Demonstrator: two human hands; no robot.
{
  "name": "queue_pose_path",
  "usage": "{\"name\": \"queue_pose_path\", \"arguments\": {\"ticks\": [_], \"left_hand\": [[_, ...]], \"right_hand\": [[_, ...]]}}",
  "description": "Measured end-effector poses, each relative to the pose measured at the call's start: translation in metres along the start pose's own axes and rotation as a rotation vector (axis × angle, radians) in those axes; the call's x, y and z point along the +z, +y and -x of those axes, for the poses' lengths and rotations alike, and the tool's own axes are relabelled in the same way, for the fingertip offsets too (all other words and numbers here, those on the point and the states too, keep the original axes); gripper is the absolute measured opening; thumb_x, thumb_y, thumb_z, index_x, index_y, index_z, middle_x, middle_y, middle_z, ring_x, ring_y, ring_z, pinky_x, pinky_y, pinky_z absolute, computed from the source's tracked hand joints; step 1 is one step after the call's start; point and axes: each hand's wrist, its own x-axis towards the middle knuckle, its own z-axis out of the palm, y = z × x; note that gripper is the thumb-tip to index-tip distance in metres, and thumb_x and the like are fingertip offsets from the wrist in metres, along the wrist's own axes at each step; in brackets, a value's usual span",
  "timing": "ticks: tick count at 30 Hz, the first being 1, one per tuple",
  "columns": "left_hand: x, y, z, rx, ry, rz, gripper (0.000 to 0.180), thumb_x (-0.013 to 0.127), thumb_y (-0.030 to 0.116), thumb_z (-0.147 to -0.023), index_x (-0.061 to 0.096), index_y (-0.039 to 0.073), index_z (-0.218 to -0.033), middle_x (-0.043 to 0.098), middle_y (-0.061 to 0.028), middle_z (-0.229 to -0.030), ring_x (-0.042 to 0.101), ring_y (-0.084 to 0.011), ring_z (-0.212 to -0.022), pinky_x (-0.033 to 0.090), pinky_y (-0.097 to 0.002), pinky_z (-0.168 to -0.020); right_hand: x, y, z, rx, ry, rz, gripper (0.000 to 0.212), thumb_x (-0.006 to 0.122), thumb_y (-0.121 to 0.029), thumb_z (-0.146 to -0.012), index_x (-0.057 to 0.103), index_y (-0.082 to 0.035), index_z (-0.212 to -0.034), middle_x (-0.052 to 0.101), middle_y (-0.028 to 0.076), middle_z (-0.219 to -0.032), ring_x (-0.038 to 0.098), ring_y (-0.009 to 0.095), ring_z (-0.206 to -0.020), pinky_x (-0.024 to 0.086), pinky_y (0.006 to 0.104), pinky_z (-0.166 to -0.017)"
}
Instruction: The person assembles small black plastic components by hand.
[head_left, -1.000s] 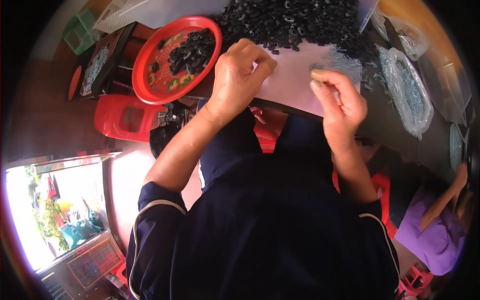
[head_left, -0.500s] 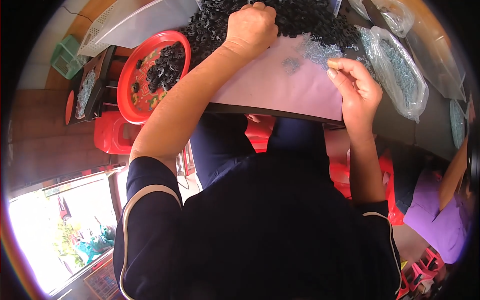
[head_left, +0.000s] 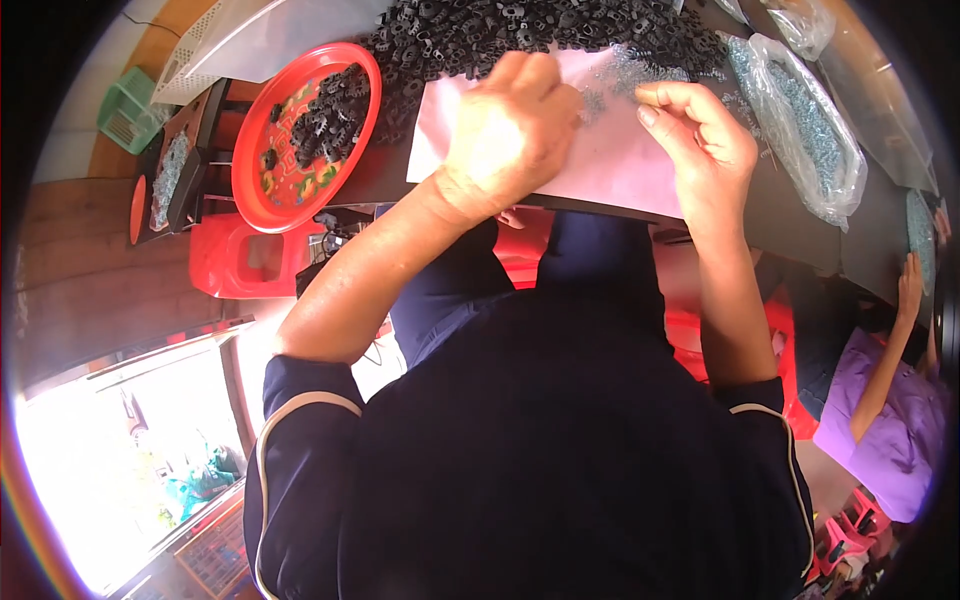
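My left hand (head_left: 515,135) is closed, its fingers curled over the pink sheet (head_left: 620,185); whatever it holds is hidden. Just right of it, my right hand (head_left: 708,145) pinches thumb against forefinger, and anything between the tips is too small to name. Beyond both hands spreads a heap of black plastic clip pieces (head_left: 560,22), toothed and curved. Small silvery-blue metal pieces, like tiny springs (head_left: 640,70), lie scattered on the far part of the sheet, close to the right fingertips.
A red plate (head_left: 245,170) with more black pieces stands at the left. On the right lies a clear plastic bag (head_left: 845,190) of silvery-blue pieces. A red stool (head_left: 215,270) is at lower left. Another person in purple (head_left: 885,420) reaches toward the table at far right.
My left hand has come back from the black heap, toward me and over the sheet. The right hand has shifted slightly left, still pinching. The other person's hand now shows at the table.
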Motion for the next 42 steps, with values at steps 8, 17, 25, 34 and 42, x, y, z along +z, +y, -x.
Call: {"name": "queue_pose_path", "arguments": {"ticks": [8,17,25,34,42], "left_hand": [[0.02,0.002,0.005,-0.046,-0.074,-0.062,0.012,0.072,0.007,-0.073,0.062,0.008,-0.08,0.057,-0.0065,-0.08,0.062,-0.0256,-0.076,0.053,-0.0373,-0.06],[0.005,0.007,-0.004,-0.153,0.016,0.17,0.015,0.069,0.002,-0.078,0.06,0.004,-0.089,0.059,-0.0094,-0.083,0.062,-0.0293,-0.076,0.051,-0.0382,-0.063],[0.007,0.005,-0.004,-0.222,0.017,0.25,0.016,0.073,0.011,-0.078,0.061,0.004,-0.085,0.061,-0.011,-0.083,0.064,-0.0287,-0.076,0.053,-0.0364,-0.062],[0.003,0.007,-0.012,-0.706,-0.089,0.796,0.012,0.069,0.01,-0.086,0.066,0.0,-0.092,0.066,-0.0019,-0.078,0.06,-0.0071,-0.073,0.049,-0.0222,-0.068],[-0.013,-0.017,0.006,-0.667,0.076,0.583,0.01,0.07,0.003,-0.083,0.069,-0.002,-0.091,0.068,-0.002,-0.079,0.06,-0.0064,-0.073,0.048,-0.0209,-0.068]], "right_hand": [[0.0,-0.003,-0.002,0.005,-0.008,0.056,0.009,0.067,0.003,-0.083,0.067,0.002,-0.092,0.07,0.003,-0.085,0.063,0.007,-0.078,0.05,0.0224,-0.072],[0.02,-0.006,-0.02,0.12,-0.063,-0.063,0.016,0.065,-0.004,-0.086,0.068,0.0,-0.101,0.066,0.004,-0.078,0.057,0.006,-0.071,0.048,0.0233,-0.067],[0.019,-0.007,-0.033,0.246,-0.25,-0.168,0.019,0.058,-0.002,-0.089,0.067,0.0,-0.106,0.066,0.002,-0.082,0.058,0.007,-0.075,0.047,0.0227,-0.07],[0.022,-0.008,-0.032,0.294,-0.162,-0.158,0.018,0.06,-0.005,-0.092,0.067,-0.004,-0.108,0.067,0.0,-0.089,0.061,0.008,-0.08,0.046,0.0219,-0.074],[0.015,-0.001,-0.033,0.257,-0.081,-0.191,0.022,0.062,-0.005,-0.09,0.066,-0.002,-0.112,0.066,0.003,-0.094,0.062,0.01,-0.083,0.047,0.0228,-0.078]]}}
